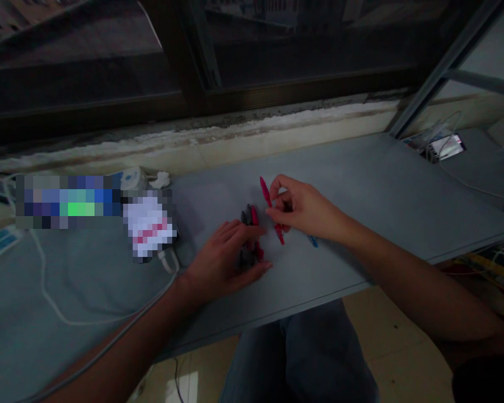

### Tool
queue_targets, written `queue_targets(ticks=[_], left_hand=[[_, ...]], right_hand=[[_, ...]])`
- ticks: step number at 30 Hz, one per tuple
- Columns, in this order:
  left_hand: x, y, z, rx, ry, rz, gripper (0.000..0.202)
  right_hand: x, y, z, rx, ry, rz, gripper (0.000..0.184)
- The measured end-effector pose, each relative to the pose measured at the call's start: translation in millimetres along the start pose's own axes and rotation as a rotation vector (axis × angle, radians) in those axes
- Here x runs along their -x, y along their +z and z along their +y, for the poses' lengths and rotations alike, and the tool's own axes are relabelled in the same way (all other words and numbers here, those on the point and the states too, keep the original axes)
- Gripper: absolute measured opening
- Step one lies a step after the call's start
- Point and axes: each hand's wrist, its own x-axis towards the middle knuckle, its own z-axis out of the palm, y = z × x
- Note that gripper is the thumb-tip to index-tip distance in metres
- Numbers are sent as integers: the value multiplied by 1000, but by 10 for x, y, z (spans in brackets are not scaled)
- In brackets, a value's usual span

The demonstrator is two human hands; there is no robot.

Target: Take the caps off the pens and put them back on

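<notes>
My right hand (303,208) pinches a red pen (271,208) between thumb and fingers, tilted above the grey table (361,184). A blue pen (313,240) lies partly hidden under that hand. My left hand (222,260) is curled around a small bunch of pens (249,234), some dark and at least one red, resting on the table just left of the red pen.
A white cable (50,296) loops across the table's left part toward a white plug (168,258). Blurred-out items sit at the left. A window sill runs along the back. A phone with cables (445,146) lies far right. My knee is below the table edge.
</notes>
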Motion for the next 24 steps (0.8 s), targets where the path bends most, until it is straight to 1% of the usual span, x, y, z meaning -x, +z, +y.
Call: queue_targets(ticks=[2,5,8,10,13,15,18,21,22,24], left_hand=[[9,4,19,8,24,-1,46],[11,16,32,7,69,-23,50],[8,26,26,2,83,-39,49],[12,32,21,0,70,-31,50],[22,40,26,29,38,5,59],[25,44,36,52,28,26,62],[16,50,39,20,61,46,54],[1,59,30,-44,112,31,44],[-4,62,29,-60,127,17,41],[-12,70,42,-88,153,-13,36]], right_hand=[[-8,20,-6,-210,19,9,28],[-27,50,-24,-421,118,6,36],[-46,78,-40,-528,210,6,42],[-53,96,-44,-588,238,22,45],[-46,115,-56,-686,239,80,57],[-31,120,-76,-729,228,105,61],[-5,124,-114,-789,233,86,56],[9,138,-137,-834,264,57,49],[9,144,-140,-836,261,73,45],[3,151,-147,-849,224,147,34]])
